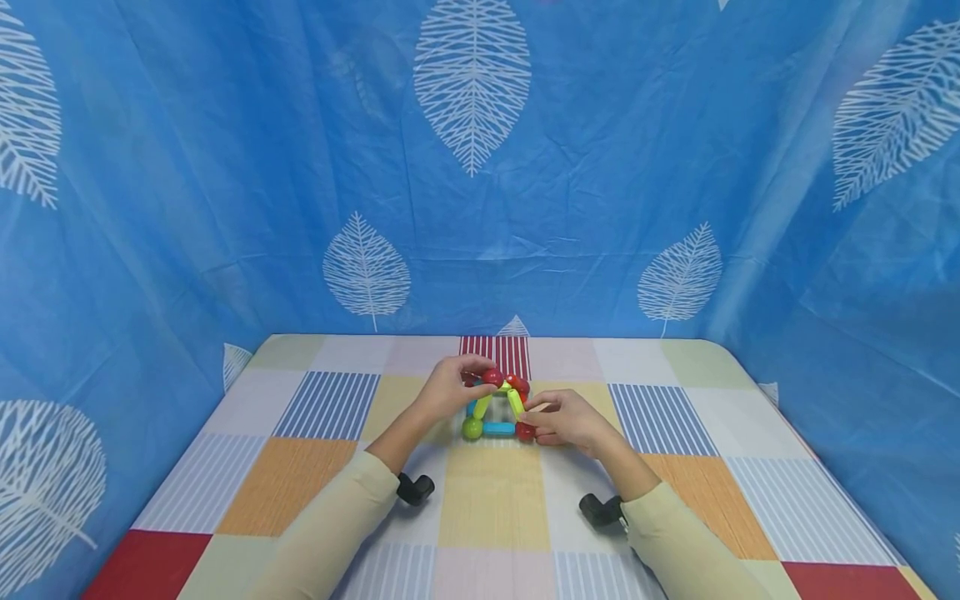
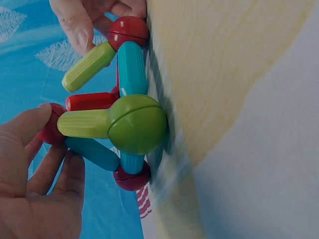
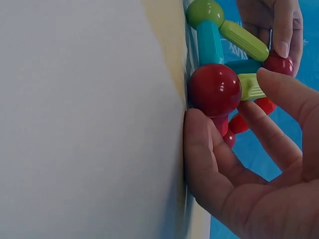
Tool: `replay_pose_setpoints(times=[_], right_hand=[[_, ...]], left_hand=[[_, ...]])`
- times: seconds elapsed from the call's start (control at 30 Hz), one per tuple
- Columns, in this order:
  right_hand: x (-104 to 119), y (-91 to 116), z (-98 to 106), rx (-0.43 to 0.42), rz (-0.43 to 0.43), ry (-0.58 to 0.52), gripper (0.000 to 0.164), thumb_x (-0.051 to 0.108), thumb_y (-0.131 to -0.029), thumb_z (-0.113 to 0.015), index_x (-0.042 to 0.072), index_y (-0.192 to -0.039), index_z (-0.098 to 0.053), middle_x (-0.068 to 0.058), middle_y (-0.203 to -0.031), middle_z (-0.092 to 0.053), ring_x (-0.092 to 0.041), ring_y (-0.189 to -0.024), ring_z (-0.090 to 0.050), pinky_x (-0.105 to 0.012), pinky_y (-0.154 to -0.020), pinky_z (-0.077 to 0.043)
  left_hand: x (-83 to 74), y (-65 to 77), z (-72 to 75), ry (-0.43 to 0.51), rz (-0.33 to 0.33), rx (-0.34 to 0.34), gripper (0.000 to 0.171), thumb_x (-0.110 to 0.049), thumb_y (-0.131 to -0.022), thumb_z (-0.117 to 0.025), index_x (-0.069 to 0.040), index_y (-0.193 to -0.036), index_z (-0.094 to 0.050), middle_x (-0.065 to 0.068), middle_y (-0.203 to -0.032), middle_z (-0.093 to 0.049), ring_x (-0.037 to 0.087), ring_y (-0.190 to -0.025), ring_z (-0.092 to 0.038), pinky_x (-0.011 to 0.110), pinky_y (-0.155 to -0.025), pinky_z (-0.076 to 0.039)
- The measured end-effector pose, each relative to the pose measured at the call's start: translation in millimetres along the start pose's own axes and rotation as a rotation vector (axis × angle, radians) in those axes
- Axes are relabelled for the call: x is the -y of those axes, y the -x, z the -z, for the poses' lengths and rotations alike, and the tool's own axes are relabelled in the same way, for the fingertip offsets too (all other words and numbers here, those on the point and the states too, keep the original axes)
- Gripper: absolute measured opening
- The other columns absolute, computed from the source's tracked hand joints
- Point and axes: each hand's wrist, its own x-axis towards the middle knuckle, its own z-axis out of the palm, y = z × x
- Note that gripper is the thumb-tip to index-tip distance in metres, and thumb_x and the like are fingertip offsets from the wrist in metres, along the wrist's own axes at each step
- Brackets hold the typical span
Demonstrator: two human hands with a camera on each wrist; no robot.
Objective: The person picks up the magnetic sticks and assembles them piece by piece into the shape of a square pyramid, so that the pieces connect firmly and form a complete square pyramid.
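Observation:
A frame of magnetic rods and balls stands on the table. At its front corners are a lime-green ball (image 2: pixel 137 124) and a red ball (image 3: pixel 215 90), joined by a blue rod (image 1: pixel 498 429). My left hand (image 1: pixel 450 387) pinches a raised red ball (image 1: pixel 492 377) at the top. From that ball a yellow-green rod (image 2: pixel 84 123) slopes to the lime-green ball. My right hand (image 1: pixel 567 422) pinches another yellow-green rod (image 3: pixel 251 86) leaning up from the front red ball, one fingertip against that ball. The upper end of this rod shows apart from the raised ball in the left wrist view.
Red rods (image 2: pixel 92 101) and another red ball (image 2: pixel 132 175) form the back of the frame. A patchwork-patterned cloth (image 1: pixel 491 500) covers the table. Blue leaf-print curtains (image 1: pixel 480 217) surround it on the back and sides. Black wrist-worn devices (image 1: pixel 415 489) sit at both wrists.

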Motion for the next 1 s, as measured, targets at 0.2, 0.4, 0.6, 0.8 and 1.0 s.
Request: replay_pose_setpoints(times=[0.2, 0.4, 0.6, 0.8, 1.0], right_hand=[[1.0, -3.1, -2.3, -0.014, 0.021, 0.01, 0.027, 0.018, -0.095, -0.073, 0.004, -0.118, -0.071, -0.011, -0.103, -0.067, -0.017, -0.077, -0.068, -0.033, -0.069, -0.063], [1.7, -5.1, -4.2, -0.025, 0.028, 0.067, 0.029, 0.023, -0.095, -0.074, 0.007, -0.119, -0.073, -0.009, -0.099, -0.068, -0.016, -0.072, -0.065, -0.03, -0.066, -0.062], [3.6, -5.6, -6.6, -0.024, 0.03, 0.07, 0.027, 0.024, -0.096, -0.073, 0.008, -0.118, -0.074, -0.008, -0.096, -0.068, -0.015, -0.071, -0.063, -0.028, -0.064, -0.06], [4.2, -4.6, -4.6, -0.017, 0.048, 0.083, 0.039, 0.024, -0.096, -0.074, 0.014, -0.132, -0.066, -0.011, -0.098, -0.066, -0.018, -0.07, -0.065, -0.03, -0.064, -0.061], [4.2, -5.7, -2.0, 0.033, 0.101, 0.141, 0.072, 0.025, -0.095, -0.075, 0.03, -0.157, -0.038, -0.014, -0.091, -0.068, -0.021, -0.067, -0.065, -0.035, -0.065, -0.062]], left_hand=[[-1.4, -2.6, -2.8, -0.038, -0.032, 0.02, 0.038, -0.017, -0.092, -0.078, -0.008, -0.128, -0.07, 0.008, -0.121, -0.073, 0.023, -0.109, -0.068, 0.036, -0.094, -0.059], [-3.0, -3.8, -4.0, -0.071, -0.032, 0.033, 0.036, -0.017, -0.092, -0.078, -0.011, -0.127, -0.071, 0.007, -0.12, -0.073, 0.022, -0.108, -0.068, 0.035, -0.094, -0.059], [-5.5, -3.3, -3.3, -0.094, -0.044, 0.057, 0.037, -0.015, -0.092, -0.078, -0.01, -0.128, -0.071, 0.008, -0.122, -0.073, 0.025, -0.109, -0.068, 0.038, -0.096, -0.059], [-3.2, 0.0, 0.3, -0.085, -0.003, 0.073, 0.041, -0.017, -0.092, -0.077, -0.013, -0.132, -0.068, 0.007, -0.129, -0.071, 0.028, -0.119, -0.066, 0.043, -0.101, -0.056], [6.5, 8.5, 9.2, -0.089, 0.039, 0.101, 0.047, -0.016, -0.092, -0.078, -0.009, -0.136, -0.065, 0.013, -0.132, -0.068, 0.031, -0.122, -0.063, 0.046, -0.104, -0.054]])
